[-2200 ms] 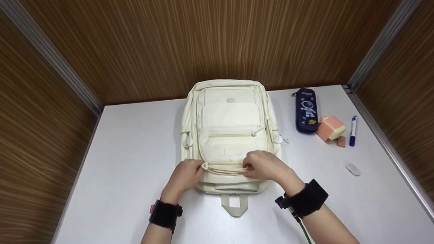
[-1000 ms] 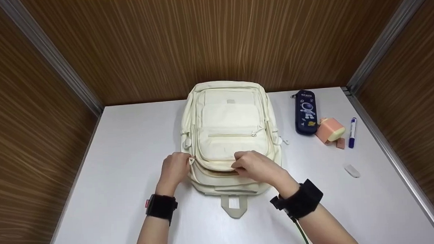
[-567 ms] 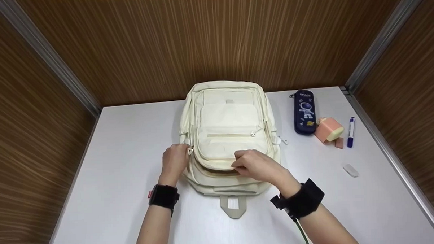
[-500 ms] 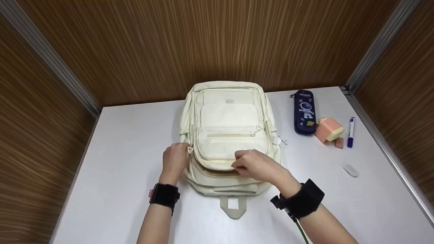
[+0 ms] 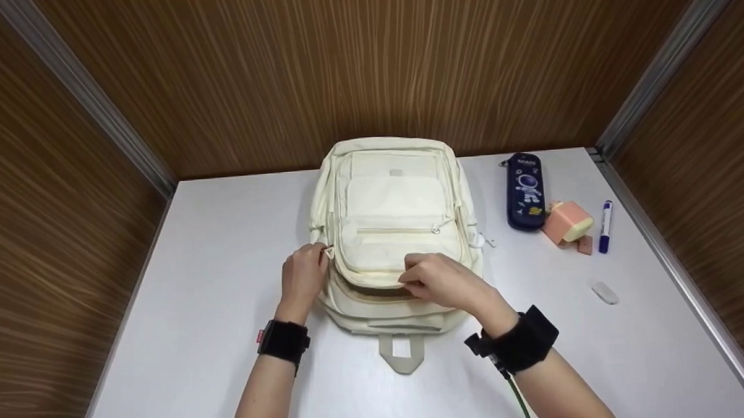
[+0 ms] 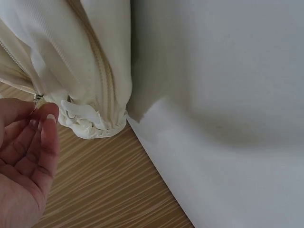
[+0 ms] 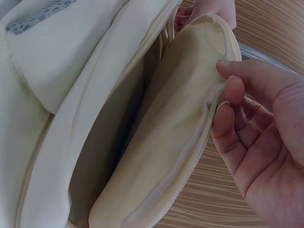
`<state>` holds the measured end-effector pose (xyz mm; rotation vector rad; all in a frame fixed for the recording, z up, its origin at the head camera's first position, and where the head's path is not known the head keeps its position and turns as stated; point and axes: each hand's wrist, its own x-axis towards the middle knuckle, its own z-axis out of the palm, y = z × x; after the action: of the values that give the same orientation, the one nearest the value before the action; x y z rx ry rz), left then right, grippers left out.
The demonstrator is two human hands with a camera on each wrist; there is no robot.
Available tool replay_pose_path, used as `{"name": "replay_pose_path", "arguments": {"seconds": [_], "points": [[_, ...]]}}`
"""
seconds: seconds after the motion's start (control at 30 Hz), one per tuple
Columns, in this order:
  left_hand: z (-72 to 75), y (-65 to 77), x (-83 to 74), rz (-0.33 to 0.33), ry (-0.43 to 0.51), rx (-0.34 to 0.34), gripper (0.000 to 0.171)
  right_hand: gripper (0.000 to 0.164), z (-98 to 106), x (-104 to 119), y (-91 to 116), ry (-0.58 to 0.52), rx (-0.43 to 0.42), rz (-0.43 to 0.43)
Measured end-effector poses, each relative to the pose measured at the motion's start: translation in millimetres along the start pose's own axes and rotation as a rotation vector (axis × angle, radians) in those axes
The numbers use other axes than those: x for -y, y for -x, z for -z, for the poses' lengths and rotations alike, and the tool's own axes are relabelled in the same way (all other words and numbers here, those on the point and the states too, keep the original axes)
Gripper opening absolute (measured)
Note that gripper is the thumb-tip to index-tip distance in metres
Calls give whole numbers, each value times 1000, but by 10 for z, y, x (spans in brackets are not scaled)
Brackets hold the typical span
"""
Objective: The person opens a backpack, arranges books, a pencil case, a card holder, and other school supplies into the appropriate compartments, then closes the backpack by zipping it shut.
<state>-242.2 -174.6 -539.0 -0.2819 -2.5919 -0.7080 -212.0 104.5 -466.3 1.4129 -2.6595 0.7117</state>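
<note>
A cream backpack [image 5: 396,196] lies on the white table with its grey top handle [image 5: 403,359] toward me. Its front pocket gapes, and the right wrist view shows the beige lining [image 7: 166,123] inside. My left hand [image 5: 303,273] pinches a zipper pull [image 5: 329,252] at the pocket's left side; the left wrist view shows the metal slider [image 6: 38,97] at the fingertips. My right hand [image 5: 445,280] pinches the edge of the pocket flap [image 7: 209,104] between thumb and fingers and holds it up. The pocket's depth is in shadow.
Right of the backpack lie a navy pencil case [image 5: 525,191] with an astronaut print, a pink and yellow block-shaped thing [image 5: 567,222], a blue and white marker [image 5: 606,227] and a small white eraser-like piece [image 5: 604,292]. Wood-grain panels [image 5: 367,67] enclose the table.
My left hand has drawn the zipper pull from the pocket's bottom round and up its left side, and the pocket has opened. My right hand has lifted the flap. Little differs over the last half second.
</note>
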Motion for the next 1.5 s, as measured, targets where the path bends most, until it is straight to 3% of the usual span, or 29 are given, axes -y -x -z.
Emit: {"name": "replay_pose_path", "arguments": {"seconds": [0.3,0.6,0.93,1.2,1.33,1.5], "points": [[-84,-120,8,-42,-104,-16,17,14,4,-11,11,-10,-19,30],[-131,-330,83,-65,-144,-13,17,16,4,-8,7,-14,-9,38],[-157,-546,136,22,-114,24,18,16,15,1,6,-20,-5,29],[-246,-568,159,155,-43,76,12,15,0,7,31,-48,5,8],[-254,-578,165,172,-22,71,12,16,-3,-1,35,-44,-4,15],[-222,-572,166,161,49,117,12,17,3,-6,43,-18,-16,-5]]}}
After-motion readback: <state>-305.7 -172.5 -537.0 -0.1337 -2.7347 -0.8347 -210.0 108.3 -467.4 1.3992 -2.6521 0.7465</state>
